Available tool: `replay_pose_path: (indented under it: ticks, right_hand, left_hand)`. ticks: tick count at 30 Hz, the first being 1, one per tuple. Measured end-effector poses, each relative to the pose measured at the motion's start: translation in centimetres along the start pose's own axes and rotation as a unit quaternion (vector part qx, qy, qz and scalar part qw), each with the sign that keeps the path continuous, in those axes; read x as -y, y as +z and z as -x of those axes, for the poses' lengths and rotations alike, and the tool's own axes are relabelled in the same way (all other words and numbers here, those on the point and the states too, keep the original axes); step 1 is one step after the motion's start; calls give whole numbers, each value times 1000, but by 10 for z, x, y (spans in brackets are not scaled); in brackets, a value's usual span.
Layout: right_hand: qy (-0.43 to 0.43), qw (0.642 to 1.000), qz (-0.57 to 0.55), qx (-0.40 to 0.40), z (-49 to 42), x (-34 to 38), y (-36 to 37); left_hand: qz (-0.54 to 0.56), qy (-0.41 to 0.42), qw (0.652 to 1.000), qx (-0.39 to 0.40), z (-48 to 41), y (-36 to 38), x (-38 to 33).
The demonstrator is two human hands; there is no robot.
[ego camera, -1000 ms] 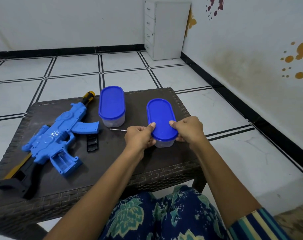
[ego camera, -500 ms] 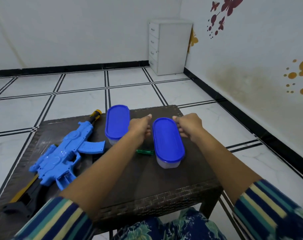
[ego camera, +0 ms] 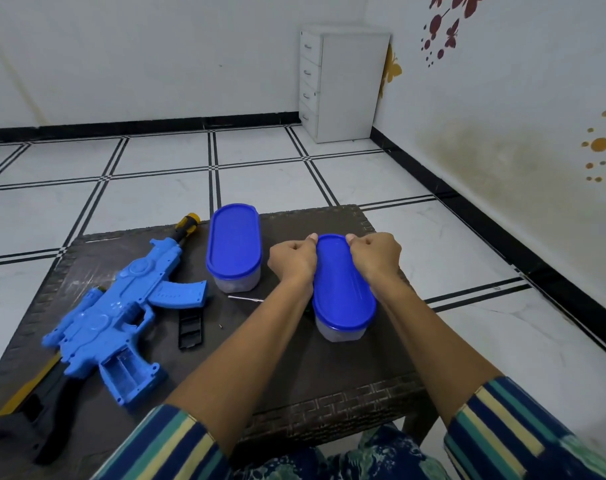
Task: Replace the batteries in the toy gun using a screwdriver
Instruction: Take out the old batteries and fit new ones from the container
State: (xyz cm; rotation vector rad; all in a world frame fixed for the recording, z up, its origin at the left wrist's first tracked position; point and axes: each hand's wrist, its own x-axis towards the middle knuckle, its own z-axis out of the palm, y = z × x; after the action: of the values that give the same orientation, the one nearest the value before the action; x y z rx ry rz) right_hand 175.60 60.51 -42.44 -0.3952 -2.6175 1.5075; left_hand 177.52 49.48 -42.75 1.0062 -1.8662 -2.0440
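Observation:
A blue toy gun (ego camera: 121, 313) lies on the left of the dark woven table (ego camera: 287, 375), its battery bay open and empty near the grip. Its black battery cover (ego camera: 190, 329) and a tiny screw (ego camera: 220, 326) lie beside it. A thin screwdriver shaft (ego camera: 245, 298) shows just left of my forearm. My left hand (ego camera: 292, 259) and my right hand (ego camera: 376, 256) both grip the far end of the right blue-lidded container (ego camera: 343, 292), thumbs pressing on its lid rim.
A second blue-lidded container (ego camera: 234, 245) stands closed at the table's back middle. A white drawer unit (ego camera: 343, 84) stands in the room's far corner. Tiled floor surrounds the table; the wall runs along the right.
My hands slid from the near end of the right container to its far end and stay there. The view tilted down and up again.

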Motion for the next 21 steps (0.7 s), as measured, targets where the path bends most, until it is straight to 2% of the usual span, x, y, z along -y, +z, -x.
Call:
replay_pose_path:
  ticks: [7, 9, 11, 13, 18, 21]
  right_hand:
    - [-52, 998, 36, -17, -1, -3, 2]
    - [-101, 990, 87, -36, 2, 0, 0]
    - [-172, 969, 163, -68, 7, 3, -3]
    - [-220, 953, 192, -78, 12, 11, -3]
    - [-269, 956, 112, -8, 21, 51, 21]
    - [-268, 957, 98, 45, 22, 73, 49]
  left_hand:
    - [-32, 61, 998, -14, 3, 5, 5]
    - [-28, 45, 999, 6, 7, 2, 4]
    - [-26, 23, 999, 36, 9, -6, 3]
    - [-38, 24, 997, 69, 8, -19, -5]
    - [-20, 118, 991, 63, -10, -72, -56]
    - [-45, 196, 979, 24, -32, -102, -80]
